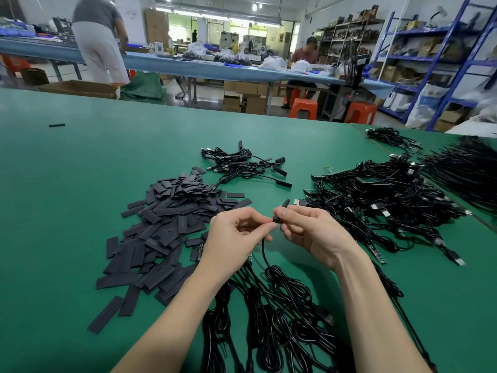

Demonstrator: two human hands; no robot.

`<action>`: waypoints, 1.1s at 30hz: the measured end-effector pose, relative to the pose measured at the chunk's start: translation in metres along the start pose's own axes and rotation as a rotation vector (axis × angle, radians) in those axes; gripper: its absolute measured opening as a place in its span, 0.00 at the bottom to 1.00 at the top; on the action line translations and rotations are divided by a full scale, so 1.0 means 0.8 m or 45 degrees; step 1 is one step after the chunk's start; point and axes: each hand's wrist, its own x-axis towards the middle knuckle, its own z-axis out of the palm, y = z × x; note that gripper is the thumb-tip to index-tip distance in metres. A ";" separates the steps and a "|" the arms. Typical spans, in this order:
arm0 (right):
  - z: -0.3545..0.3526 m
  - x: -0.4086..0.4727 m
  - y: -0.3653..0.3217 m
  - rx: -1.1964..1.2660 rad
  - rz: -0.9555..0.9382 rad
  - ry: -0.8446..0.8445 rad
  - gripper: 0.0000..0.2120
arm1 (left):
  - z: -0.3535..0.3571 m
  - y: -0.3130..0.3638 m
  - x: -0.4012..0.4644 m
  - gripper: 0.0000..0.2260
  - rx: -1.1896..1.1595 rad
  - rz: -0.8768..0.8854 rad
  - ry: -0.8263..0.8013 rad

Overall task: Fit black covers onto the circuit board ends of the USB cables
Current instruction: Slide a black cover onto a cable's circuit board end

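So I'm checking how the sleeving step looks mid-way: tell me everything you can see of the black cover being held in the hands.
The black cover is a short, matte, dark sleeve that looks like soft plastic tubing. It is raised above the green table, tilted with its free end up and to the right. The right hand pinches it near its lower end, where the left hand pinches the thin black cable that hangs down to a coil. The board end is hidden.
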 end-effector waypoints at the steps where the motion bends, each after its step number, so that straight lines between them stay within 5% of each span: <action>1: -0.001 0.000 0.000 -0.018 0.002 0.005 0.12 | 0.000 0.000 0.000 0.03 0.003 -0.003 0.001; 10: 0.000 0.002 0.006 -0.103 -0.035 -0.036 0.12 | 0.001 -0.001 0.001 0.06 -0.024 -0.025 0.020; 19: 0.015 0.008 0.010 -0.159 -0.445 0.110 0.13 | 0.000 -0.001 0.006 0.06 -0.130 -0.046 0.103; 33: 0.019 0.008 0.006 0.093 -0.402 0.174 0.10 | 0.000 -0.004 0.006 0.06 -0.108 -0.021 0.064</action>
